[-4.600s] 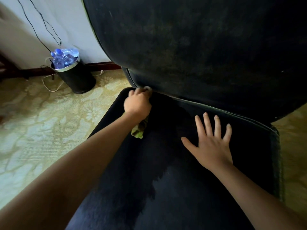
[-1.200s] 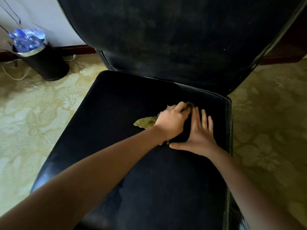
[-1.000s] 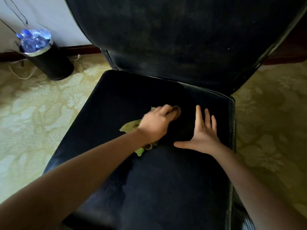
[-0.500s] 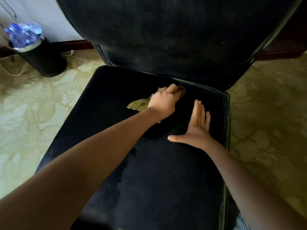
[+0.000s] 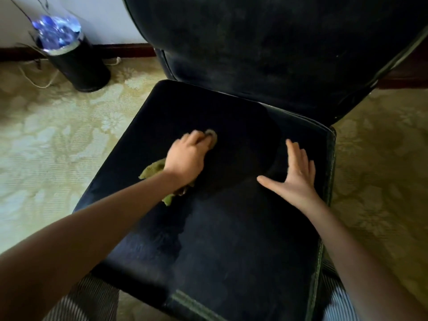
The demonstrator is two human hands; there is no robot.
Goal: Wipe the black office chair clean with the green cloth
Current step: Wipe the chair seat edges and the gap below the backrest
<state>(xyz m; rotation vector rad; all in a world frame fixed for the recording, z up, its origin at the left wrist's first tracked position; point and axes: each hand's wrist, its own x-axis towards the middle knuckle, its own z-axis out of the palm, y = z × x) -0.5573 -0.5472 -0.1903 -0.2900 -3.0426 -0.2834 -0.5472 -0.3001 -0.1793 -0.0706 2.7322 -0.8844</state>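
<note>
The left hand (image 5: 185, 158) gripped the green cloth (image 5: 153, 170) mid-seat on the black office chair (image 5: 231, 251); the right hand (image 5: 297, 179) pressed flat, fingers straight, near the chair's right edge. Firm, overlapping strokes would serve best.

Black cylindrical bin (image 5: 78, 63) at upper left, glinting blue contents (image 5: 56, 31) on top, pale cord (image 5: 39, 82) beside it, cream floral carpet (image 5: 46, 140), white wall (image 5: 102, 19), dark baseboard (image 5: 125, 48), striped fabric (image 5: 92, 300) at bottom edge
</note>
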